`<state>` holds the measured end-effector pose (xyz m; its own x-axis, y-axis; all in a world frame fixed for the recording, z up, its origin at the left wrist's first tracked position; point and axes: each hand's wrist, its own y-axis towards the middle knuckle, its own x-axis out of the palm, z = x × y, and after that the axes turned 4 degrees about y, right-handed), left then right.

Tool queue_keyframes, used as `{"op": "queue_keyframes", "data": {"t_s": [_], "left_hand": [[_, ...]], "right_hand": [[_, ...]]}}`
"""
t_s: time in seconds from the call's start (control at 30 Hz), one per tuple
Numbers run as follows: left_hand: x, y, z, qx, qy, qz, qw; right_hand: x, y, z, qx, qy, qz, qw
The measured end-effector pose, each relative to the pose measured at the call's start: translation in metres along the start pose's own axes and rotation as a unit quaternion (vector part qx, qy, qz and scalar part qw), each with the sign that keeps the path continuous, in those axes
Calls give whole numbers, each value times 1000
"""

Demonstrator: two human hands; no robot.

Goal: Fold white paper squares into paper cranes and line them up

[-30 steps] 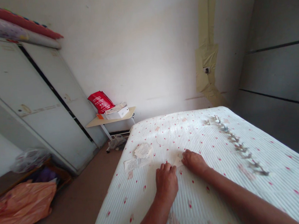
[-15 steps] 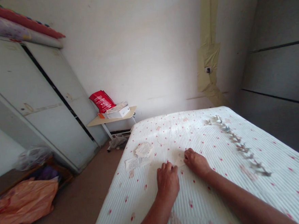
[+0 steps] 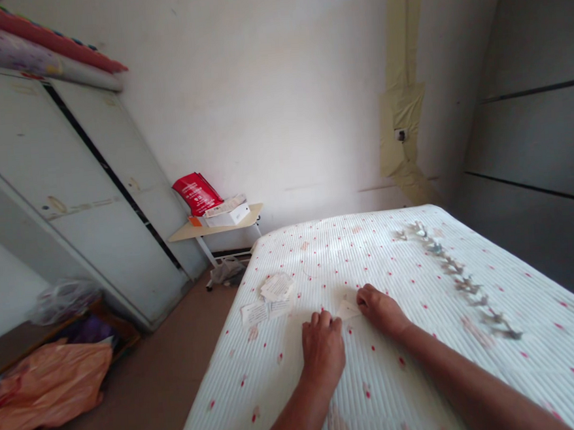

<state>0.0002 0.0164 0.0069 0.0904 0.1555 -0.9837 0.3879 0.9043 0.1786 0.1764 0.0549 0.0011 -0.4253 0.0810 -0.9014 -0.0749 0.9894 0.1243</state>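
A small pale piece of paper (image 3: 347, 310) lies on the bed between my hands. My left hand (image 3: 323, 343) is closed at its near left edge, with curled fingers touching it. Over its right edge my right hand (image 3: 379, 309) is also closed, pinching the paper. To the left lie printed paper pieces (image 3: 276, 286), some overlapping, and another printed slip (image 3: 254, 314). A row of several small folded paper figures (image 3: 461, 275) runs along the right side of the bed.
The bed (image 3: 309, 397) has a white ribbed cover with red dots. Beyond its far left corner a small table (image 3: 184, 232) carries a red bag (image 3: 197, 192) and a white box (image 3: 230, 214). A wardrobe (image 3: 94, 209) stands left, near an orange plastic bag (image 3: 53, 385).
My right hand has shifted very slightly to the right, and a little more of the paper between my hands shows. My left hand stays almost still.
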Motion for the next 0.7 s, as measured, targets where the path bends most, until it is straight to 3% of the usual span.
{"op": "queue_keyframes", "data": {"t_s": [0.37, 0.7], "left_hand": [[3, 0, 0, 1, 20, 22, 1000], [1, 0, 1, -3, 28, 14, 999]], "right_hand": [[4, -12, -33, 56, -68, 44, 995], [6, -11, -36, 71, -79, 39, 994]]}}
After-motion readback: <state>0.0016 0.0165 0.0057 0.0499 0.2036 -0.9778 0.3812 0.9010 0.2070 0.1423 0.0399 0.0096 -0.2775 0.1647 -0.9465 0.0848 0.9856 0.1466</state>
